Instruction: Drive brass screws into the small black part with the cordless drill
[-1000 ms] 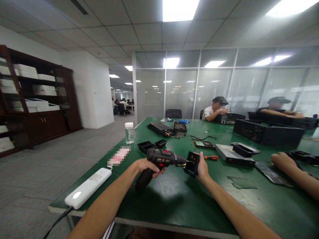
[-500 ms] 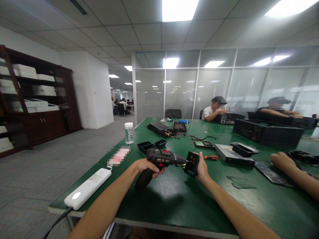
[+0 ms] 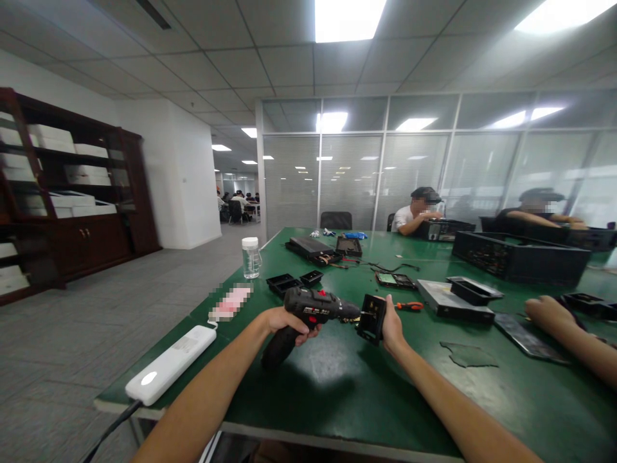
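Observation:
My left hand is closed around the handle of a black cordless drill with red buttons. The drill points right, and its bit reaches into a small black plastic tray-like part. That part is held upright by my right hand, whose fingers are mostly hidden behind it. Just right of my right hand lies an orange-handled screwdriver. Beyond the drill sit more black plastic trays. Whether the bit is seated on a screw is too small to tell.
A white power strip and a clear bottle line the left edge of the green table. To the right are a silver drive, a black computer case and a dark sheet. A co-worker's hand rests at far right.
The whole view has shifted very slightly. Both hands, the drill and the black part keep the same positions relative to each other.

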Available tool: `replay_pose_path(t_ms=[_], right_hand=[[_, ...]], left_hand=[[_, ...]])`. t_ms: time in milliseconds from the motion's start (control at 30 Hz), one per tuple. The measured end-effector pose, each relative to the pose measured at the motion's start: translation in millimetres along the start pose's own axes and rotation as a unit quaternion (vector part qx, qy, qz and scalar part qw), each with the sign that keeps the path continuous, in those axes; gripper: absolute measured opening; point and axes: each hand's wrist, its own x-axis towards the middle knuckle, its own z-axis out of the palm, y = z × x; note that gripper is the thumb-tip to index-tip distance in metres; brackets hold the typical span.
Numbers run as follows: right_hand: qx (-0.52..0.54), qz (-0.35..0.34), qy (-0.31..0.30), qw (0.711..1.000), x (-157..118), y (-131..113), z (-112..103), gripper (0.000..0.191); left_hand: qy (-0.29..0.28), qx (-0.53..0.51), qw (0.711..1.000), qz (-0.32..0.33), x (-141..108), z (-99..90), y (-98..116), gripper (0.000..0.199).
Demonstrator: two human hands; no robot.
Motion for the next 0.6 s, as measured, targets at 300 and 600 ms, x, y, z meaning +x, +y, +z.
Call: replay_pose_path(t_ms=[300, 600], right_hand=[[-0.012, -0.003, -0.003, 1.0, 0.3, -0.5, 0.0, 0.052], [-0.001, 0.001, -0.011, 1.0, -1.2, -0.6, 1.2, 0.052]], left_hand=[[0.004, 0.005, 1.0, 0.004, 0.5, 0.2, -0.4, 0.036], [0.005, 0.008, 1.0, 0.002, -0.1, -0.1, -0.4, 0.037]])
